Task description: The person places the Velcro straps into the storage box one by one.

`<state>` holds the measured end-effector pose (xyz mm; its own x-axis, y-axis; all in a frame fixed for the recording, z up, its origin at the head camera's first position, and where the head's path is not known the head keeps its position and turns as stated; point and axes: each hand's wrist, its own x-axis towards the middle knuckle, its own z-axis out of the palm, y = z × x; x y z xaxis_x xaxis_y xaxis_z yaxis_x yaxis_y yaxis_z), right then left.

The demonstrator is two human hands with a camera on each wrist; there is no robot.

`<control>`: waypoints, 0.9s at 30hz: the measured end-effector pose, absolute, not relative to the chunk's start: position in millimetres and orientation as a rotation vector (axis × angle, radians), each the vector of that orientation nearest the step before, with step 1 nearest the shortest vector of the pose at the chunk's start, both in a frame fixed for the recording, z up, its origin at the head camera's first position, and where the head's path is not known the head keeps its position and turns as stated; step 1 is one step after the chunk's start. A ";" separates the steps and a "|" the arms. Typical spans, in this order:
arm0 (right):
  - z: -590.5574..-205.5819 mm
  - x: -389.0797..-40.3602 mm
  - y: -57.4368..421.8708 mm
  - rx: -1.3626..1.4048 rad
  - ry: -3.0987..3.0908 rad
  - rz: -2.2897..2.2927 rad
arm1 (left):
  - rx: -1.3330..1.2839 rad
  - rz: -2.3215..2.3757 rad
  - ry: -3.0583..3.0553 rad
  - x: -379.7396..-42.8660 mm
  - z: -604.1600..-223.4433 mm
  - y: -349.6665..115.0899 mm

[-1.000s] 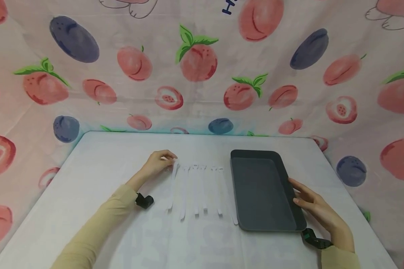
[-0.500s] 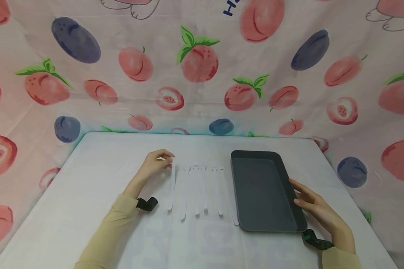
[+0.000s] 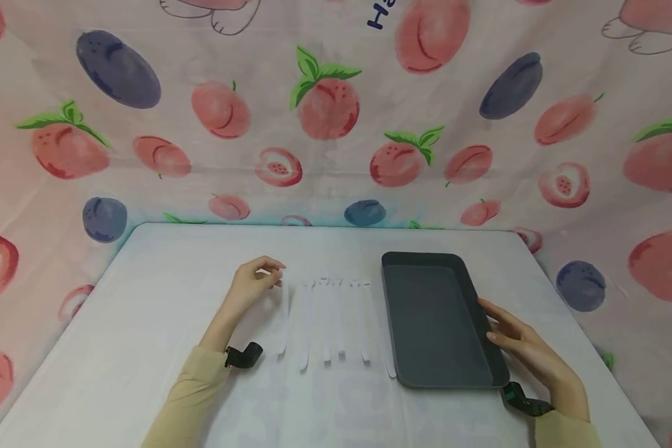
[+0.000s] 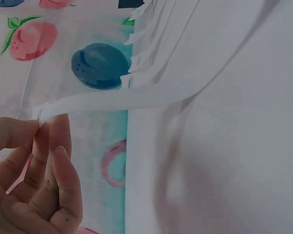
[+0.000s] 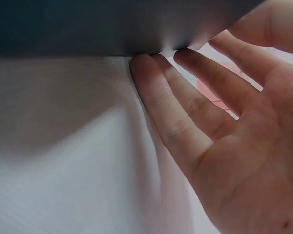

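Note:
In the head view my left hand (image 3: 252,283) pinches the far end of the leftmost white strip (image 3: 284,323). The left wrist view shows that strip (image 4: 112,99) running from thumb and fingertips down to the white tabletop, its held end raised. Several similar narrow strips (image 3: 338,323) lie side by side to its right, their ends curling up. At the right stands a dark grey rectangular tray (image 3: 439,323) with nothing in it. My right hand (image 3: 529,348) touches the tray's right side, its fairly straight fingers (image 5: 158,92) against the outer wall and the thumb near the rim.
The table (image 3: 190,255) has a white cover. Behind it hangs a pink cloth (image 3: 280,81) printed with peaches and blue plums. Both wrists wear small black cameras; the left one (image 3: 244,355) sits just above the table left of the strips.
My left hand has drawn slightly left and toward me with the strip's end, and its forearm has swung rightward. The right hand and the tray have stayed put.

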<state>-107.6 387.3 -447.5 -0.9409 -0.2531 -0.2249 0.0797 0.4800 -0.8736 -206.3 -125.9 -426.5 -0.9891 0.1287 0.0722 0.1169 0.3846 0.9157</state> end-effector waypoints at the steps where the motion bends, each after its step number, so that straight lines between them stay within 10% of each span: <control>1: -447.6 -107.7 387.2 -0.151 2.402 -1.453 | 0.228 1.727 2.606 -205.1 -425.8 -126.5; 27: -450.4 -110.1 388.8 -0.152 2.378 -1.428 | 0.246 1.751 2.589 -181.3 -391.4 -122.6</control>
<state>-110.1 388.8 -450.4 -0.9288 -0.2734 -0.2501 0.0924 0.4827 -0.8709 -181.3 -122.6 -391.4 -0.9876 0.1331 0.0830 0.1266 0.3637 0.9229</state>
